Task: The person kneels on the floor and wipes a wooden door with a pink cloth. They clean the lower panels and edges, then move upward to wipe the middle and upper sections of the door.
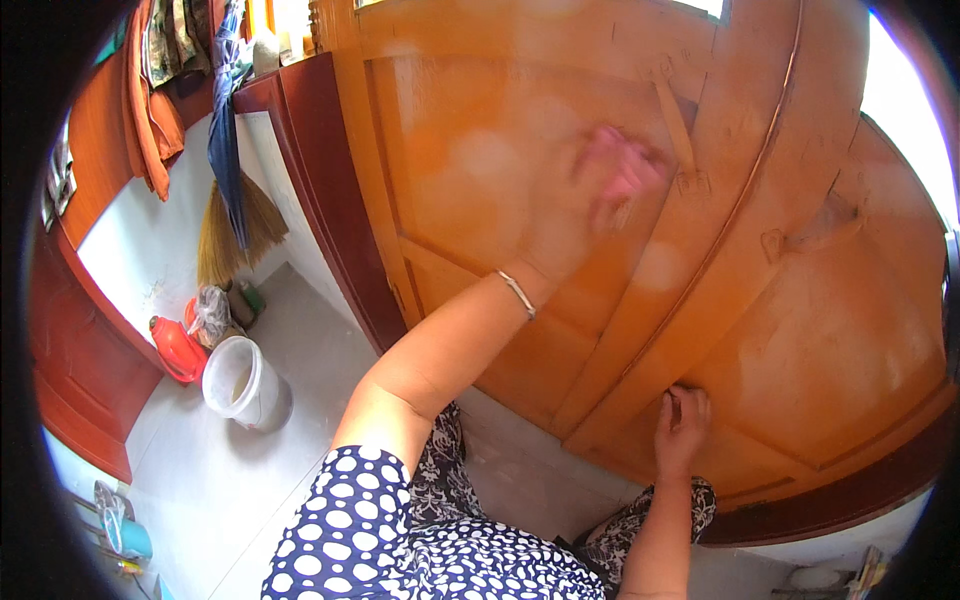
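Note:
My left hand (585, 185), with a light bangle on its wrist, reaches up to the orange-brown wooden door (470, 150). It is closed on a pink cloth (628, 168) pressed to an upper panel; both are smeared by motion. Beside the cloth a wooden handle (676, 125) stands on the door. Lower down, my right hand (684, 425) rests against the second door leaf (800, 370), its fingers curled in, and I see nothing held in them. Another wooden handle (815, 232) sits on that leaf.
On the left floor stands a white bucket (262, 385), beside a red container (178, 348) and a plastic bag (210, 315). A straw broom (215, 240) and a folded blue umbrella (226, 160) hang near a dark red wooden panel (325, 180). Clothes (150, 130) hang behind.

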{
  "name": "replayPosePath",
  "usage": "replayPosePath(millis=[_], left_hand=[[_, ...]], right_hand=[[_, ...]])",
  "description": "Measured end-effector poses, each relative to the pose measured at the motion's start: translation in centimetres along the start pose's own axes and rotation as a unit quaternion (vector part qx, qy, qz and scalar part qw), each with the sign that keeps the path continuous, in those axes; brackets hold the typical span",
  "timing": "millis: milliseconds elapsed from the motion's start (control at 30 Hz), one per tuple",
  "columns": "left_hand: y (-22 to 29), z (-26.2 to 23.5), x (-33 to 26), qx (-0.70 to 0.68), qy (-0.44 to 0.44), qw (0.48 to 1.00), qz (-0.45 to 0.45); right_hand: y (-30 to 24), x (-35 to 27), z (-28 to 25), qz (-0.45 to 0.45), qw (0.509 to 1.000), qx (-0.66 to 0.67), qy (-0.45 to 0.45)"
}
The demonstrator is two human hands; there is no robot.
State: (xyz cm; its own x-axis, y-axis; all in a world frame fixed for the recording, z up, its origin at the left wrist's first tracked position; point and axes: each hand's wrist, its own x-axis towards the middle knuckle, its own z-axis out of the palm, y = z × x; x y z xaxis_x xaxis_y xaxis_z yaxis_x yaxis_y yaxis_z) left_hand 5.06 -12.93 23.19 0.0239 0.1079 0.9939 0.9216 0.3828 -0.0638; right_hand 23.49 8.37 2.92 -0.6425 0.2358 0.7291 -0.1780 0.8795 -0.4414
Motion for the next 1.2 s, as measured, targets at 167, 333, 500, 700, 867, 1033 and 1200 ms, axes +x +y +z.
replayPosePath(millis=[167,333,500,700,867,1033,1200], left_hand=[[-0.1,1.0,-1.1,0.026,-0.069,0.997,-0.007],[-4.3,-2.8,2.4,0.100,-0.036,0.993,-0.048],[-13.3,-5.7,3.5,0.215,0.124,0.968,0.023],[-20.3,-11.0,-0.8,0.251,0.183,0.937,-0.157],[-23.2,-13.4,-6.7,0.289,0.159,0.898,-0.292],[-22.3,-13.7,-9.9,0.300,0.108,0.879,-0.355],[-22.3,-14.0,-15.2,0.250,0.119,0.883,-0.379]], right_hand=[[0.7,-0.1,0.0,-0.004,1.000,0.013,-0.008],[0.9,-0.1,-0.1,-0.008,1.000,0.022,-0.005],[0.8,-0.1,0.0,0.009,1.000,0.010,-0.008],[0.7,0.0,0.6,-0.011,0.999,-0.030,0.003],[0.2,0.0,0.6,-0.022,0.998,-0.058,0.006],[-0.3,0.0,0.1,-0.023,0.996,-0.088,-0.002],[-1.1,0.5,0.0,-0.022,0.997,-0.072,0.001]])
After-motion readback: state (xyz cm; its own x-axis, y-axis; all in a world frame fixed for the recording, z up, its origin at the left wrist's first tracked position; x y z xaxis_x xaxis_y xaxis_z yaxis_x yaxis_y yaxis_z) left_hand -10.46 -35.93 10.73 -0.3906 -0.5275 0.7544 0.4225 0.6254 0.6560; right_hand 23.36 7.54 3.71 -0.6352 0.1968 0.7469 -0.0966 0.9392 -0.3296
